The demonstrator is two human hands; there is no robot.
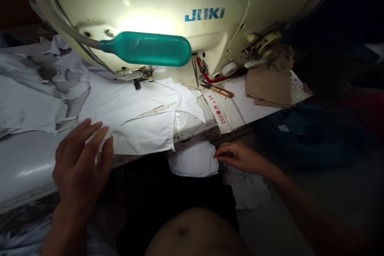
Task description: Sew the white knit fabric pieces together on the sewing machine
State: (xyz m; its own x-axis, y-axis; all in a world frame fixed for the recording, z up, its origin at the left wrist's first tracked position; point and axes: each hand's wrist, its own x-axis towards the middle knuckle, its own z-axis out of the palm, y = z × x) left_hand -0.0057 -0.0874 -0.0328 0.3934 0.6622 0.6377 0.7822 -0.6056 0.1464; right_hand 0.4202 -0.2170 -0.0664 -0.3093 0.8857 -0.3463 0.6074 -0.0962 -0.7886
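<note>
My left hand (82,164) is at the table's front edge on the left, fingers bent loosely and apart, with nothing seen in them. Its fingertips are over or beside the large white fabric (129,102), which lies under the sewing machine's needle area; whether they touch it I cannot tell. With thumb and fingers closed, my right hand (240,157) pinches the right edge of some white cloth pieces (193,160) lying on my lap below the table edge. The cream JUKI sewing machine (207,36) stands over the fabric, with a teal lamp (153,49) in front.
Orange thread snips (220,89) lie right of the needle area, near a white strip (217,112) with red print. Folded brown cloth (268,86) is on the table at right. More white fabric pieces (27,96) are spread at left.
</note>
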